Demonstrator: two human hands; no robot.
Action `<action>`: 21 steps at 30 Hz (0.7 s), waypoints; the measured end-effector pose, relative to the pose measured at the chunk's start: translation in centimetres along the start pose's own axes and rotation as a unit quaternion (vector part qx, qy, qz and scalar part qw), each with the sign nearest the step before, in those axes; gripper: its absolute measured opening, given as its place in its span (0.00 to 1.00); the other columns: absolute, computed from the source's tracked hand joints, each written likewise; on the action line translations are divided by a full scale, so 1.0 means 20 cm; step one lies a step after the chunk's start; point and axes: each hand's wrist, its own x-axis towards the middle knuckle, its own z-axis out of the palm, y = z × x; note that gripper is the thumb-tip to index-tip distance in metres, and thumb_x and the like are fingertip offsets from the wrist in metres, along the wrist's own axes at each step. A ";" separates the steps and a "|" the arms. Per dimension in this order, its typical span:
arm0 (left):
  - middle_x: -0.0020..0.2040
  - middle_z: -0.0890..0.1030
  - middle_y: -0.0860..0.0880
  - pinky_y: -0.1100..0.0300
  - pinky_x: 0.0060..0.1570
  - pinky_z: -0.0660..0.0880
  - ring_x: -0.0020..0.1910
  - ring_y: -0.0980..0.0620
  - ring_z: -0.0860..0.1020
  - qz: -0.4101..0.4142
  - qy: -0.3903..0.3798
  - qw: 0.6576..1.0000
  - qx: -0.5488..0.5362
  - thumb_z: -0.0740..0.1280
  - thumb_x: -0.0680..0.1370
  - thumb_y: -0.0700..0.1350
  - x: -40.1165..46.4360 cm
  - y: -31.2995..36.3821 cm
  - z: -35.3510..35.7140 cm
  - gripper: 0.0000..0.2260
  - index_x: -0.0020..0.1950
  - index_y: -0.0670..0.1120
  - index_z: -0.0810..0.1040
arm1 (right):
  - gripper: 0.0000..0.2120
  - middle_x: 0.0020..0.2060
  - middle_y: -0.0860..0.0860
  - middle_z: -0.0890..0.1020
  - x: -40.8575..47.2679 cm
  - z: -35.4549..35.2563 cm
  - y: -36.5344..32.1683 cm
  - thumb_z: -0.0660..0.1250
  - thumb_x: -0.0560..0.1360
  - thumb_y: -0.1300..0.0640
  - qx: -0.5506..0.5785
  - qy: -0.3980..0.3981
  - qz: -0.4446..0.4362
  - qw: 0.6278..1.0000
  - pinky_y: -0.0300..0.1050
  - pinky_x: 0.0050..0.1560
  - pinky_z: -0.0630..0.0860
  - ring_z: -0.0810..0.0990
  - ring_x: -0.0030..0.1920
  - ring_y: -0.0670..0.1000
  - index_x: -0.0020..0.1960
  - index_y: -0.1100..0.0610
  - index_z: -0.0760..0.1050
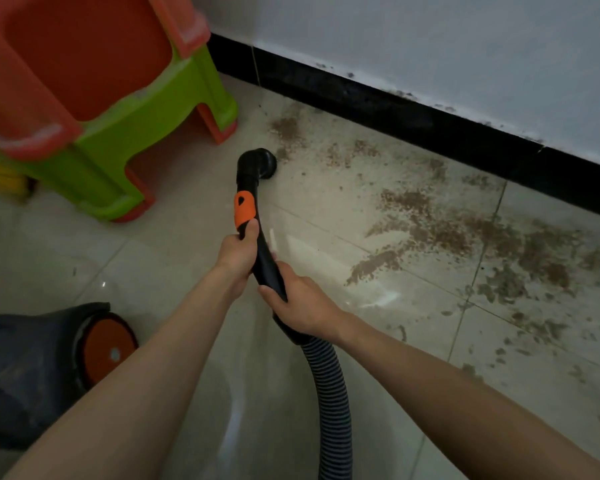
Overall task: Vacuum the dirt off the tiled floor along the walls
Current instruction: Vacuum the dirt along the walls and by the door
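1. Nearest to me, the ribbed grey hose curls up from the bottom of the view; it looks soft and bendy, so it will trail and tug rather than push.
2. To the left sits the dark vacuum cleaner body with its orange wheel, resting on the tiled floor.
3. The right hand grips the lower end of the black wand handle, fingers curled round it just above where the hose joins.
4. The left hand holds the same handle higher up, thumb lying just below the orange grip piece, fingers wrapped round and holding tight.
5. That handle is rigid plastic and looks light; I judge those two holds are the right places to take it, since the stiff part steers the head while the hose only follows.
6. Farther out, the round black nozzle is down on the floor at the left edge of the mess.
7. Brown gritty dirt spreads to the right across several tiles, thick near the black skirting under the white wall; most of it is not yet picked up.
8. Stacked orange and green plastic stools stand in the far left, close to the nozzle.
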 end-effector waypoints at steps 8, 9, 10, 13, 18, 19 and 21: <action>0.41 0.74 0.44 0.57 0.33 0.73 0.36 0.49 0.76 -0.024 -0.011 0.997 -0.073 0.57 0.82 0.50 0.16 0.17 0.08 0.13 0.59 0.40 0.64 | 0.18 0.39 0.52 0.78 0.15 -0.09 0.01 0.60 0.79 0.39 0.020 0.069 0.068 0.995 0.46 0.35 0.69 0.78 0.40 0.55 0.49 0.54 0.69; 0.41 0.75 0.44 0.56 0.34 0.73 0.36 0.49 0.75 -0.023 -0.013 0.997 -0.072 0.57 0.82 0.50 0.18 0.17 0.08 0.15 0.60 0.40 0.64 | 0.18 0.37 0.50 0.76 0.16 -0.08 0.01 0.59 0.79 0.37 0.016 0.079 0.076 0.994 0.46 0.34 0.68 0.77 0.39 0.54 0.47 0.53 0.68; 0.41 0.75 0.44 0.56 0.34 0.74 0.36 0.49 0.76 -0.022 -0.014 0.997 -0.070 0.57 0.82 0.50 0.20 0.18 0.08 0.17 0.62 0.38 0.64 | 0.19 0.36 0.49 0.75 0.18 -0.06 0.00 0.59 0.78 0.37 0.010 0.091 0.084 0.992 0.47 0.33 0.67 0.76 0.38 0.54 0.46 0.53 0.67; 0.42 0.75 0.44 0.57 0.34 0.74 0.37 0.49 0.76 -0.020 -0.015 0.997 -0.069 0.57 0.82 0.51 0.28 0.22 0.09 0.20 0.67 0.37 0.63 | 0.18 0.34 0.49 0.75 0.24 -0.06 0.00 0.58 0.78 0.36 -0.019 0.137 0.085 0.987 0.47 0.34 0.66 0.75 0.37 0.54 0.45 0.52 0.67; 0.41 0.74 0.44 0.57 0.35 0.74 0.36 0.49 0.75 -0.012 -0.010 0.995 -0.097 0.56 0.83 0.50 0.41 0.31 0.15 0.15 0.62 0.40 0.64 | 0.17 0.38 0.53 0.79 0.40 -0.19 0.03 0.60 0.77 0.37 -0.041 0.150 0.059 0.986 0.47 0.36 0.67 0.78 0.42 0.57 0.41 0.50 0.67; 0.42 0.74 0.44 0.56 0.38 0.75 0.37 0.48 0.75 -0.008 -0.009 0.996 -0.090 0.56 0.83 0.51 0.44 0.33 0.16 0.15 0.62 0.40 0.64 | 0.18 0.36 0.52 0.78 0.44 -0.21 0.04 0.61 0.77 0.37 -0.035 0.152 0.057 0.986 0.47 0.35 0.66 0.78 0.42 0.57 0.39 0.50 0.66; 0.48 0.76 0.42 0.51 0.48 0.77 0.43 0.46 0.76 0.009 -0.009 0.998 -0.064 0.56 0.83 0.51 0.50 0.38 0.19 0.19 0.64 0.38 0.64 | 0.18 0.33 0.50 0.76 0.51 -0.24 0.04 0.62 0.77 0.38 -0.001 0.162 0.058 0.985 0.47 0.33 0.65 0.78 0.39 0.56 0.36 0.48 0.65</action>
